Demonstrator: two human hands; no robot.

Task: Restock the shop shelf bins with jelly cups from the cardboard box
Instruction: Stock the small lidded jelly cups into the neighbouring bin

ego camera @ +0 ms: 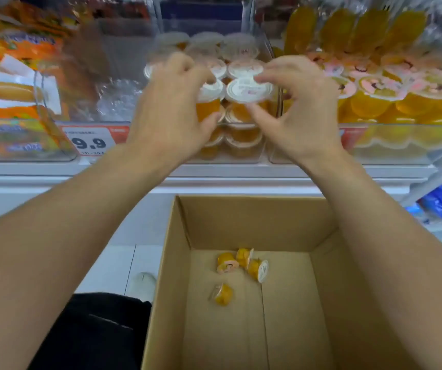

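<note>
our left hand (pixel 171 102) & right hand (pixel 291 102) each pinch a white-lidded orange jelly cup (pixel 249 90), seating both atop the clear plastic shelf bin (pixel 265 145) stack so they sit level.

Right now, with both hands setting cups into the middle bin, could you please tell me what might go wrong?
1. The clear plastic middle bin is stacked to its rim, so the white-lidded orange jelly cup pinched by the right hand may sit unsteadily and topple off.
2. The left hand grips another orange cup close beside it; they could knock each other.
3. Four small orange cups remain in the brown cardboard box, with little room left.
</note>
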